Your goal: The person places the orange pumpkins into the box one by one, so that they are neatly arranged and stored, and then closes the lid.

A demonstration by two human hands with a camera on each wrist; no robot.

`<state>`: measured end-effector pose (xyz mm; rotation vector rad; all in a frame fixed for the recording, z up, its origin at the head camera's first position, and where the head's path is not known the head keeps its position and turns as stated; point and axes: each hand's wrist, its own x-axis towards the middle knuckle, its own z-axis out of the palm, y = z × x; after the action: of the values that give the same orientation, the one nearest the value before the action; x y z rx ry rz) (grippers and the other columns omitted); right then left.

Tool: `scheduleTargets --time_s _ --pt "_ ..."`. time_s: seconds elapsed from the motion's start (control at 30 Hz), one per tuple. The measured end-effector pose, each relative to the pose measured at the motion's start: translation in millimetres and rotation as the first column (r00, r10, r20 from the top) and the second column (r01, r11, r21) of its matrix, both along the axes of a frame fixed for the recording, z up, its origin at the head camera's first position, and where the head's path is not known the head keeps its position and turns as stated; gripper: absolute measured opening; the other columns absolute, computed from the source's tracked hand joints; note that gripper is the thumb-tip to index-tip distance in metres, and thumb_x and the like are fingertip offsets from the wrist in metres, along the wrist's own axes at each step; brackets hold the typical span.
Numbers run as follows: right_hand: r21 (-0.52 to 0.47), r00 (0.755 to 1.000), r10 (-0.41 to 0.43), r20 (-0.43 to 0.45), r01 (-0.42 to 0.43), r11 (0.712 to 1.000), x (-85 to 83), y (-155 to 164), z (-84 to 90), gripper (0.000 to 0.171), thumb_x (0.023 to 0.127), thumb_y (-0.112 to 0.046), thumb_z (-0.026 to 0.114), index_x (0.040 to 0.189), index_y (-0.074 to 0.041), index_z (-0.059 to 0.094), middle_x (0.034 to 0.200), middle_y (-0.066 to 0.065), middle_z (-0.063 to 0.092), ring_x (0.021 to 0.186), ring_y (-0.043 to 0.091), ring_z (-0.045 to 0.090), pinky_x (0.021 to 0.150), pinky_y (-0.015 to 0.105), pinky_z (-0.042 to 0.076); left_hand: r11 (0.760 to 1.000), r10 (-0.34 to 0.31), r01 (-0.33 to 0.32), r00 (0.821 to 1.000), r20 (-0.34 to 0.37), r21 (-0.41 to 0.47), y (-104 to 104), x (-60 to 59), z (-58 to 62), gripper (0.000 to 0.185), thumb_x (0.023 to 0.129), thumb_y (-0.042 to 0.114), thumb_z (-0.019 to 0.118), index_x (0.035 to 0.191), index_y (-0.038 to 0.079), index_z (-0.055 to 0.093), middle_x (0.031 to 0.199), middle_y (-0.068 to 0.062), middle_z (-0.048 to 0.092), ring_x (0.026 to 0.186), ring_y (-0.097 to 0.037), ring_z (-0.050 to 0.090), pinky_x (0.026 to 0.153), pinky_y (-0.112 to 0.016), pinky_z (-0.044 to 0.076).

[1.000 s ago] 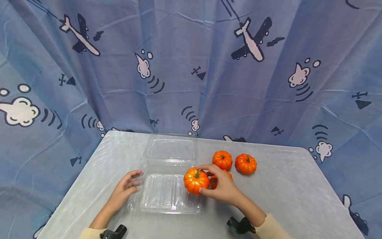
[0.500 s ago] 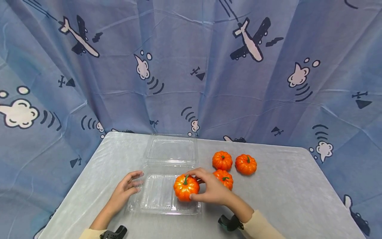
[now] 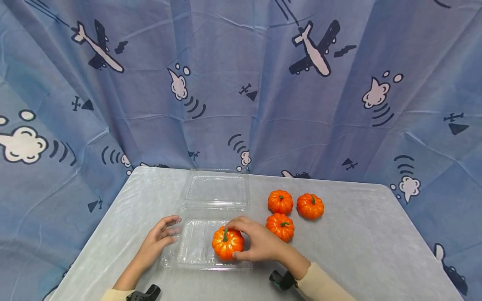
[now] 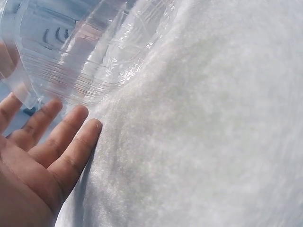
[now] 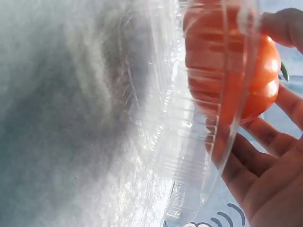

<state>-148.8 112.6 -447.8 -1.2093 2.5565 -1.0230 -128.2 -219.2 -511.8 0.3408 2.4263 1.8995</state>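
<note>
An orange pumpkin (image 3: pixel 227 244) with a green stem is held between the thumb and fingers of my right hand (image 3: pixel 257 242), over the right half of a clear plastic container (image 3: pixel 192 246). In the right wrist view the pumpkin (image 5: pixel 208 61) shows partly through the container's clear wall (image 5: pixel 213 137), with the right hand (image 5: pixel 270 165) around it. My left hand (image 3: pixel 156 238) stays at the container's left edge, fingers extended. The left wrist view has this hand (image 4: pixel 47 156) with its fingertips right at the ribbed plastic side.
Behind the tray part, the container's clear lid (image 3: pixel 216 190) lies folded back. Three more pumpkins stand to the right: one at the back (image 3: pixel 280 202), one farther right (image 3: pixel 310 207) and one nearer (image 3: pixel 280 227). A blue patterned curtain (image 3: pixel 241 83) hangs behind the white table (image 3: pixel 361 242).
My right hand has carried the pumpkin left and toward me, from the container's right edge to over its inside. The nearer pumpkin has come into fuller view. My left hand has stayed in place.
</note>
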Motion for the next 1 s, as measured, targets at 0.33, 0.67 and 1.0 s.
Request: scheduleTargets --time_s 0.33,0.67,1.0 --pt "0.109 0.997 0.04 -0.07 -0.032 0.994 -0.7 -9 -6.4 0.057 0.075 -0.03 0.074 0.128 -0.022 0.056 0.128 -0.006 0.055 0.109 0.008 0.057 0.094 0.027 0.05 1.0 0.008 -0.008 1.0 0.012 -0.005 0 -0.1 -1.2 0.053 0.087 -0.005 0.053 0.139 -0.002 0.041 0.141 -0.026 0.045 0.117 -0.047 0.054 0.086 -0.024 0.053" --pt "0.159 0.992 0.052 -0.117 -0.033 0.987 -1.0 -11 -10.3 0.057 0.075 -0.032 0.072 0.128 -0.021 0.056 0.128 -0.006 0.056 0.111 0.009 0.057 0.096 0.029 0.049 1.0 0.002 -0.002 1.0 0.015 -0.003 -1 0.1 -1.2 0.054 0.087 -0.006 0.052 0.139 -0.002 0.04 0.141 -0.027 0.044 0.116 -0.043 0.056 0.085 -0.024 0.053" --pt "0.222 0.988 0.051 -0.144 -0.018 0.975 -0.7 -13 -11.6 0.058 0.075 -0.033 0.07 0.13 -0.022 0.054 0.125 -0.006 0.057 0.107 0.01 0.057 0.096 0.029 0.049 1.0 -0.001 0.001 1.0 -0.018 -0.005 0 1.2 -1.3 0.053 0.087 -0.007 0.052 0.139 -0.005 0.04 0.139 -0.03 0.045 0.111 -0.023 0.062 0.084 -0.025 0.054"
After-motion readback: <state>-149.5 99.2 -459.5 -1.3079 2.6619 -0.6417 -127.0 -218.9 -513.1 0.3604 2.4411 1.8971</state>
